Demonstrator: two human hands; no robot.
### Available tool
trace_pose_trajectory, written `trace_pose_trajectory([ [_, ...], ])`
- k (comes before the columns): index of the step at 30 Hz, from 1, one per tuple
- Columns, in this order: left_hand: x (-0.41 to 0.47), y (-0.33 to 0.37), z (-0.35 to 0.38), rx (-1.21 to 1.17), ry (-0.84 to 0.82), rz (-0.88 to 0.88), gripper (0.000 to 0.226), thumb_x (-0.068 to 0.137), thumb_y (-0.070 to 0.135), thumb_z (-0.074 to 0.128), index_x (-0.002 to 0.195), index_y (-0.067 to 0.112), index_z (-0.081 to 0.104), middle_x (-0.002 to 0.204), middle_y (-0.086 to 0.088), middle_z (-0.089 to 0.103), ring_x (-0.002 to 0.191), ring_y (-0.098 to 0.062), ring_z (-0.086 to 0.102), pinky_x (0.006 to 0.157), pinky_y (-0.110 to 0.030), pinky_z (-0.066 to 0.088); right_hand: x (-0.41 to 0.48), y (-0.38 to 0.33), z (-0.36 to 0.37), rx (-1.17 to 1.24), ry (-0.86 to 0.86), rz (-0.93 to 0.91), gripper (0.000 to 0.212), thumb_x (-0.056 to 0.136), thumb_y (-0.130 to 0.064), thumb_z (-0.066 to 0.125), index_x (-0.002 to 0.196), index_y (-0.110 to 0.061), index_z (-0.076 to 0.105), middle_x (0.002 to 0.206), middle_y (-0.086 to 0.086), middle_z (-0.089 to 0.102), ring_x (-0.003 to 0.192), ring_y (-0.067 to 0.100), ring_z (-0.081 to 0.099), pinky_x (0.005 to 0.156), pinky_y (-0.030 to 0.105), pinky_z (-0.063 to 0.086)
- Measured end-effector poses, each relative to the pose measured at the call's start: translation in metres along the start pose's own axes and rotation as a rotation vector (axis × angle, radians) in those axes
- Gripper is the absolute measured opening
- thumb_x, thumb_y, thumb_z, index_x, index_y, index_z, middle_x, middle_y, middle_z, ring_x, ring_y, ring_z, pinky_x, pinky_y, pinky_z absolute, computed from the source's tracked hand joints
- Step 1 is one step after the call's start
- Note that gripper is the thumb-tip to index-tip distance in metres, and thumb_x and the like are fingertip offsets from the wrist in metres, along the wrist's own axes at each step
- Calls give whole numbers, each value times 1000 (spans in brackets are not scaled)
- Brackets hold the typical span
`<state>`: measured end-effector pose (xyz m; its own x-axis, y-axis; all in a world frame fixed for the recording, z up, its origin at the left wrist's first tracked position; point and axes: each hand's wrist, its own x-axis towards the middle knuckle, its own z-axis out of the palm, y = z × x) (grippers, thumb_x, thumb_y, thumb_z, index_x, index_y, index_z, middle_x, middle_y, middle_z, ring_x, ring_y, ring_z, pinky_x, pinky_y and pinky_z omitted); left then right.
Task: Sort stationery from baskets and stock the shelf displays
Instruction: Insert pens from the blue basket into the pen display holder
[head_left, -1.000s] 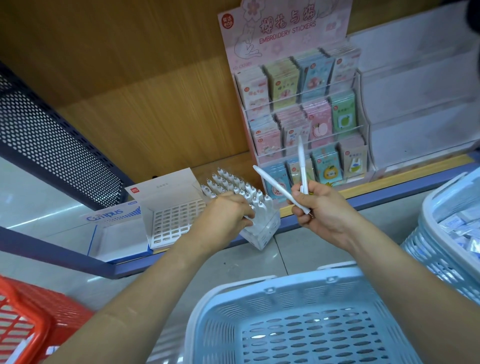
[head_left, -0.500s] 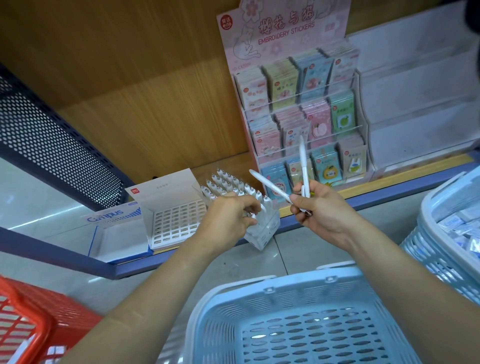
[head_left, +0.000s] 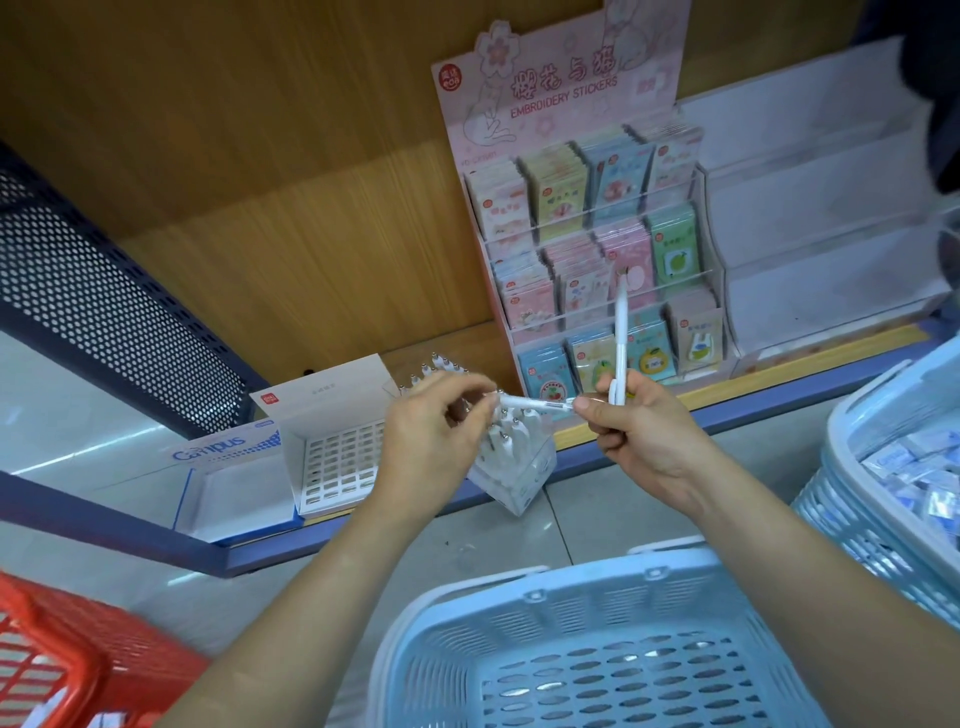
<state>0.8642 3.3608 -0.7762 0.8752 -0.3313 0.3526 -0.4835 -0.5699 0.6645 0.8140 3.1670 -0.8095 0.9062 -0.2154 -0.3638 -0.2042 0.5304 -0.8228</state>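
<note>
- Wood-backed shelf (head_left: 311, 249) with a blue front edge fills the view, and a pink sticker display (head_left: 571, 93) stands on it behind the right fingers.
- Both hands share one white pen (head_left: 530, 402), which lies level between them. The left hand (head_left: 431, 441) pinches one end with thumb and forefinger, and the right hand (head_left: 639, 436) pinches the other end.
- The right hand also grips a second pen (head_left: 621, 332) upright in its curled fingers, so neither hand is free.
- The shared pen may slip if one hand lets go before the other has a firm pinch. It would then fall into the blue basket (head_left: 519, 597) below the fingers, or onto the floor beside it.
- With two pens in the right fingers, loosening them to pass one could free the upright one too.
- A clear pen box (head_left: 514, 473), packed with white pens, sits tilted just under and behind the left fingers. Its lower corner shows past the shelf's front edge.
- I judge that a knock from the left wrist, or a hard push on a pen going in, could tip the box off the shelf and spill the lot.
- The box looks close to full near the left fingers, so a pen forced into a taken slot may jam or lift its neighbours.
- The upright pen's tip is in front of the sticker packs, and a careless swing could dislodge one.
</note>
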Motion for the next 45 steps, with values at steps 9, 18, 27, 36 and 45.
trace_pose_trajectory([
  [9, 13, 42, 10, 407, -434, 334, 31, 99, 32, 50, 129, 25, 56, 108, 1, 68, 99, -23, 57, 82, -38, 46, -15, -10, 15, -46, -166, -37, 27, 90, 9, 54, 85, -15, 44, 63, 1, 42, 48, 7, 31, 41, 16, 26],
  [18, 20, 41, -34, -412, -234, -201, 29, 98, -1, 47, 106, 26, 55, 82, 3, 68, 84, -14, 65, 85, -37, 52, -21, -20, 6, -7, -131, 89, 36, 103, -32, 38, 110, -10, 66, 60, -2, 41, 50, 8, 21, 45, 19, 18],
  [27, 3, 11, -33, -642, -83, -372, 21, 90, -5, 60, 98, 14, 53, 93, -5, 69, 91, -21, 68, 83, -43, 54, -21, -6, 1, -194, 31, -65, 18, 91, -1, 60, 102, -9, 73, 72, 7, 51, 55, 10, 38, 53, 22, 35],
  [36, -9, -12, -5, -527, -27, -315, 43, 80, -10, 70, 99, 28, 66, 95, -3, 70, 88, -19, 65, 84, -36, 55, -24, -8, -2, -79, 104, -61, 18, 91, -7, 58, 86, -9, 75, 58, 2, 50, 48, 11, 38, 44, 19, 31],
  [45, -18, -30, -4, 6, -206, -148, 6, 90, 19, 67, 96, 21, 69, 81, 3, 66, 74, -13, 57, 70, -31, 48, -23, -10, 0, 8, 112, -102, 11, 87, -4, 67, 79, -11, 66, 61, 1, 52, 54, 9, 44, 49, 18, 37],
])
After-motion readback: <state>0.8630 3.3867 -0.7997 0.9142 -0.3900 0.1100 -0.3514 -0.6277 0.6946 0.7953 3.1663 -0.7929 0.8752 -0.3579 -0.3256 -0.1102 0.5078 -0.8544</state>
